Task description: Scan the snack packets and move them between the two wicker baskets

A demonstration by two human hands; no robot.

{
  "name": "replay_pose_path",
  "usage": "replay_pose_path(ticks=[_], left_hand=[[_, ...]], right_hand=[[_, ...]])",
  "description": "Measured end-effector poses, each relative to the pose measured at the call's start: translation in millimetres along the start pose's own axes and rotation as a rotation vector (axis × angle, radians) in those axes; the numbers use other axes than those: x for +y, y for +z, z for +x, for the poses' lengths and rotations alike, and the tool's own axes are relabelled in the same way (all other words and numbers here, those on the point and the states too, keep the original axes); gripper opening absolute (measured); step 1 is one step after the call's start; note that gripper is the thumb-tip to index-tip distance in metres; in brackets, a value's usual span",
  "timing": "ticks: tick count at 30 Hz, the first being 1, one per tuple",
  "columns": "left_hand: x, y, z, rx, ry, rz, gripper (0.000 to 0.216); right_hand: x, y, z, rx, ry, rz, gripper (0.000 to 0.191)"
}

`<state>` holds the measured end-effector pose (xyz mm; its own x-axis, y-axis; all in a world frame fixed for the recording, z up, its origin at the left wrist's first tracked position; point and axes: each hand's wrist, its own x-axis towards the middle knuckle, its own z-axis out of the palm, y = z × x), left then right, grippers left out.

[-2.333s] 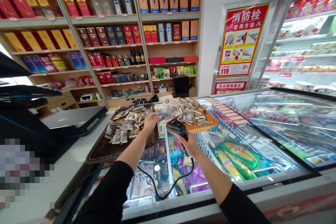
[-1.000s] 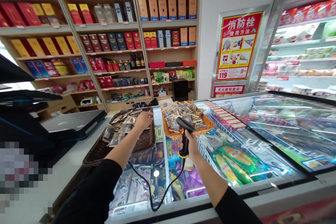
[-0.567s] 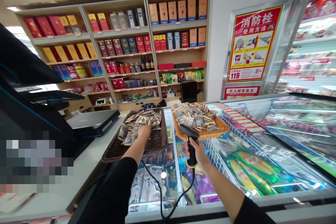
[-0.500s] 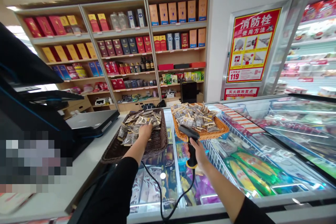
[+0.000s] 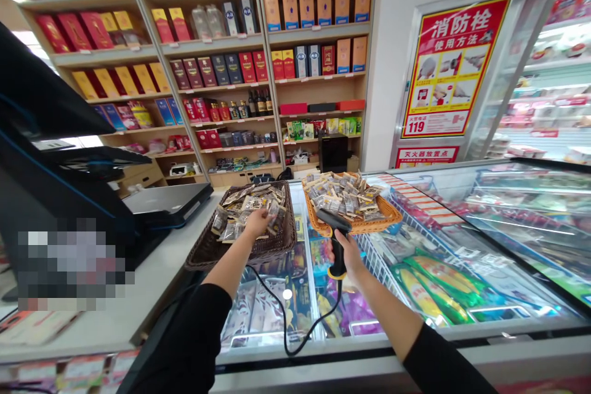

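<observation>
My right hand [image 5: 347, 253] grips the handle of a black barcode scanner [image 5: 333, 229] with a yellow base, its head pointing left over the freezer lid; its black cable [image 5: 295, 332] hangs down in a loop. My left hand [image 5: 257, 221] is closed on a small snack packet [image 5: 276, 214] above the dark wicker basket [image 5: 270, 249], which holds several similar packets. An orange wicker basket [image 5: 376, 221] heaped with small packets sits just beyond the scanner.
Both baskets rest on a glass-topped chest freezer [image 5: 462, 240] full of frozen goods. A white counter [image 5: 120, 308] at left carries a black till screen [image 5: 41, 154] and a flat black device [image 5: 166, 200]. Shelves of boxed goods [image 5: 221, 68] line the back wall.
My left hand drew back from between the baskets into the dark basket and closed on a packet. The scanner rose and now points left. The view shifted slightly.
</observation>
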<state>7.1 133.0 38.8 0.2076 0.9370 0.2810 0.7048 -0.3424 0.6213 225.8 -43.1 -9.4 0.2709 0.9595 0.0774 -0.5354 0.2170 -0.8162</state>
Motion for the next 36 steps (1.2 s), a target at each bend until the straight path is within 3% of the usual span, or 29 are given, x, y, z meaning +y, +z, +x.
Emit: replay_pose_path(ticks=[2, 4, 6, 11, 15, 19, 23, 36], left_hand=[[0, 2, 2, -0.040, 0.012, -0.020, 0.016], [2, 3, 2, 0.026, 0.009, -0.147, 0.014], [7, 2, 2, 0.089, 0.014, -0.349, 0.026], [36, 4, 6, -0.017, 0.057, -0.702, 0.036], [60, 23, 14, 0.007, 0.246, -0.631, 0.031], [67, 48, 12, -0.032, 0.377, -0.477, 0.027], [62, 60, 6, -0.070, 0.402, -0.324, 0.027], [59, 63, 3, -0.090, 0.428, -0.365, 0.028]], right_hand=[[0, 1, 0, 0.003, -0.008, -0.006, 0.037], [-1, 3, 0, 0.007, -0.021, -0.017, 0.038], [-3, 6, -1, 0.000, -0.029, -0.025, 0.037], [-6, 10, -5, -0.043, -0.095, -0.029, 0.033], [-8, 10, -7, -0.042, -0.170, -0.037, 0.031], [-12, 12, -7, -0.017, -0.239, -0.082, 0.034], [-12, 14, -6, 0.020, -0.257, -0.127, 0.035], [-1, 14, -5, -0.017, -0.230, -0.145, 0.033]])
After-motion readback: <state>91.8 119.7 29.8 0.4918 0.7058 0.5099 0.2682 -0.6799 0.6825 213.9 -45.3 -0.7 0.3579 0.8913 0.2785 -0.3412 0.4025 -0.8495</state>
